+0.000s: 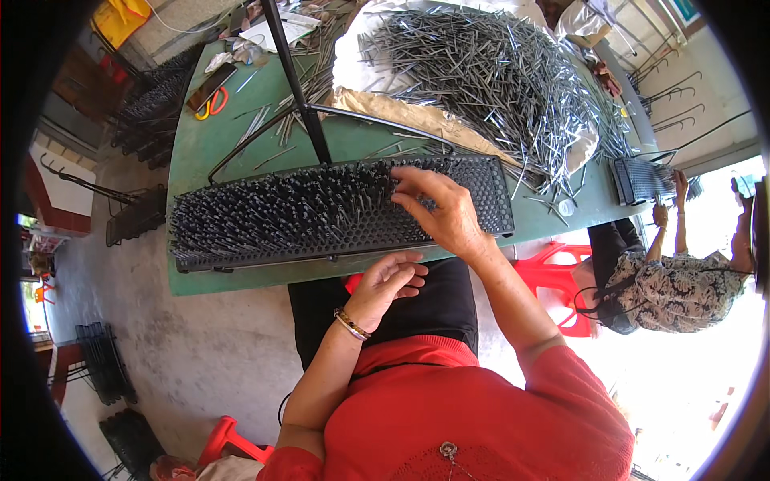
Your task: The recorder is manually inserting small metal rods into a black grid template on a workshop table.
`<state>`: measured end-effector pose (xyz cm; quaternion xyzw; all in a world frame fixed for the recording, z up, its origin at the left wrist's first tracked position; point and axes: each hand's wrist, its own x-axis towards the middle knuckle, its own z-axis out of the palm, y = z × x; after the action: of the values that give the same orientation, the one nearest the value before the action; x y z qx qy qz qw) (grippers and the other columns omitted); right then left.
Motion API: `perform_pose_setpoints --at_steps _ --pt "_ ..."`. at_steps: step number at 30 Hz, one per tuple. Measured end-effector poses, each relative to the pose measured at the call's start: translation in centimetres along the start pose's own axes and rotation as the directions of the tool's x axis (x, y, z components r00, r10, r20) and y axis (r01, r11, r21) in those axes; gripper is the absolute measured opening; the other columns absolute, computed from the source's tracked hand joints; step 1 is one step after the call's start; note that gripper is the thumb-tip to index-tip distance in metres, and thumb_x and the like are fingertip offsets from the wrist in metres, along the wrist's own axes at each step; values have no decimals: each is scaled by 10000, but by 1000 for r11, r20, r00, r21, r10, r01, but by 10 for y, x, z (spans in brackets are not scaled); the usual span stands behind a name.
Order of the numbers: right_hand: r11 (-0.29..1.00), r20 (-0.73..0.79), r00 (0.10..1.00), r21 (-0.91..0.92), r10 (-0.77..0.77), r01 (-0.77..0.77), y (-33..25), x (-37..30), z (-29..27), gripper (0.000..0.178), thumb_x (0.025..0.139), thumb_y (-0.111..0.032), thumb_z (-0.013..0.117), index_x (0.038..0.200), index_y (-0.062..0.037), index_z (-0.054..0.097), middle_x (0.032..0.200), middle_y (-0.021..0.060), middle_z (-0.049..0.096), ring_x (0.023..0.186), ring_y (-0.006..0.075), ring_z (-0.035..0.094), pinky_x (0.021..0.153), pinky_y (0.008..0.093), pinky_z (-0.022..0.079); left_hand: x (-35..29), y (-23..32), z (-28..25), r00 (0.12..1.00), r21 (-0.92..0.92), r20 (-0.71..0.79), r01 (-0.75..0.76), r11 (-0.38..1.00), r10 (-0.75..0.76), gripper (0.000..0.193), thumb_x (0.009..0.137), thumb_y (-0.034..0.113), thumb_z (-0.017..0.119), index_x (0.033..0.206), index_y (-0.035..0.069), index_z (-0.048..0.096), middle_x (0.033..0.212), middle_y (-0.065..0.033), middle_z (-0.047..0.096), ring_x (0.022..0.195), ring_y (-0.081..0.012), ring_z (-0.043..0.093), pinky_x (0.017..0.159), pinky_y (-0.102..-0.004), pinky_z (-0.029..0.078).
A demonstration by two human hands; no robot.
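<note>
A long black perforated rack (473,192) lies across the near edge of the table. Thin dark metal pins (273,212) stand upright in its holes, dense on the left and middle; the right end shows bare holes. My right hand (445,210) is over the rack where the pins give way to bare holes, its thumb and fingers bent toward each other in a pinch. Whatever sits between those fingertips is too small to make out. Below the rack's front edge, my left hand (385,289) hangs half curled, fingers apart, with nothing visible in it.
Loose metal pins (497,80) are heaped on a white sack (365,60) on the green table (241,276). A black metal frame (309,128) rises behind the rack. Orange-handled scissors (212,104) lie at far left. A co-worker (674,284) works at the right, near a red stool (553,276).
</note>
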<state>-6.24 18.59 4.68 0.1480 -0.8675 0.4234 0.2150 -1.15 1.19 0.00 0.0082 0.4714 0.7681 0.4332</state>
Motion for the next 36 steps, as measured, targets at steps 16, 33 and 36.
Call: perform_pose_setpoints --at_steps 16,33,36 --pt "994 -123 992 -110 -33 19 -1 2 -2 394 819 -34 666 1200 -81 580 804 112 631 698 242 619 622 339 505 -4 19 2 998 117 -6 -69 991 70 299 952 157 511 1216 17 507 1053 -74 625 933 -127 610 796 -264 509" --pt "991 -177 979 -112 -96 77 14 2 6 413 814 -68 657 1212 -38 548 713 117 592 644 294 567 605 396 468 1 61 31 996 226 -2 -90 970 93 285 947 120 526 1204 0 504 1041 -85 619 890 -116 596 794 -254 493" --pt "991 -129 989 -118 -73 58 14 -1 4 408 807 -82 666 1199 -48 561 795 117 612 698 284 584 618 383 473 1 60 31 996 236 5 -87 968 88 285 941 143 527 1199 24 509 1057 -85 613 913 -134 601 805 -279 503"
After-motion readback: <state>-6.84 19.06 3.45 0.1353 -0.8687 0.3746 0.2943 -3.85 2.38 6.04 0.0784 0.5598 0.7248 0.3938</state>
